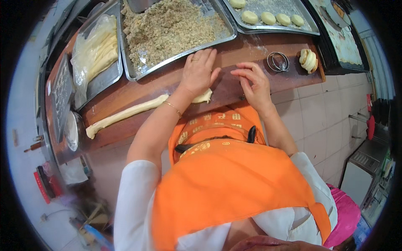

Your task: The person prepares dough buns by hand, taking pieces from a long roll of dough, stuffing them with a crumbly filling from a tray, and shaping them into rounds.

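A long pale dough rope [130, 112] lies on the wooden table [234, 94] along its near edge. My left forearm crosses above the rope, hiding part of it; its torn-looking right end shows past my wrist. My left hand [200, 71] has its fingers stretched out beside the near rim of a large tray of crumbly filling [171, 33]. I see nothing in that hand, though its palm is hidden. To the right, my right hand [255, 85] hovers over the table with thumb and fingers apart, holding nothing.
Dough under plastic [97, 54] rests on a tray at left, near a metal bowl [73, 130]. Round dough pieces [268, 18] sit on a tray at far right. Metal ring cutters [277, 62] and a small coiled dough piece [308, 61] lie at the table's right end.
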Demonstrator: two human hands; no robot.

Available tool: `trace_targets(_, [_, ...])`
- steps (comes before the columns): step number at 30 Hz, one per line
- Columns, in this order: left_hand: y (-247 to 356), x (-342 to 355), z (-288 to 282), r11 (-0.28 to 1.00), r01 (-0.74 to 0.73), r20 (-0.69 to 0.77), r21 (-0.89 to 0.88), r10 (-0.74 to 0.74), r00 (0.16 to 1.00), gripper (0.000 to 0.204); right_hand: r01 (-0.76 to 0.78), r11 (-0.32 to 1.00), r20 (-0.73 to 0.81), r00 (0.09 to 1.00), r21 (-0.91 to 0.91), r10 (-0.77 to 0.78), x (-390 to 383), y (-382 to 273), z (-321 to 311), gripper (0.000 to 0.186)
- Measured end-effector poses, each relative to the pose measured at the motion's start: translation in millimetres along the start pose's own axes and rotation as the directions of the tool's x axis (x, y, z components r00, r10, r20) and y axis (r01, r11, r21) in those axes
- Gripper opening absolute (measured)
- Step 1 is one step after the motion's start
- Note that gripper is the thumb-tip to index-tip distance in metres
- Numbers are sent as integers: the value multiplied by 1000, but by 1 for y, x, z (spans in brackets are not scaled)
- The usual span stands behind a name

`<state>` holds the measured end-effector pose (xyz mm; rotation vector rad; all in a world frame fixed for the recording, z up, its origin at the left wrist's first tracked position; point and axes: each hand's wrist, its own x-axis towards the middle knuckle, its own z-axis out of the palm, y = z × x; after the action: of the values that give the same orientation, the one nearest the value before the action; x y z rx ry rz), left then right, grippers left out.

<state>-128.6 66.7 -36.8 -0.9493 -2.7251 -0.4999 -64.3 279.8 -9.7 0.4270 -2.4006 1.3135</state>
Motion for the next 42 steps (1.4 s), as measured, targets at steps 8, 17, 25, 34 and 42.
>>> trace_targets(8, [21,-25,-15,994,70,-112,-89,-80,990,55,-19,1000,-28,999,9,19,-7,-6,-2,28])
trace_targets(17, [15,-88,-20,989,115,-142,91,-102,985,41,-25,999,4,1000,30,25,-12,-8,4,22])
trace_targets(25, [2,-68,-57,780,431,30,-453,-471,882,13,-75,994,39,997,74,72,-14,-10,3,22])
trace_targets(34, [-6,-38,0,932,326,-375,160,-248,893,19,-106,986,70,993,125,98,-25,-6,-3,21])
trace_targets(42, [35,-34,5,978,193,-246,-74,-206,947,32,-120,983,73,991,138,111,-30,-1,-8,21])
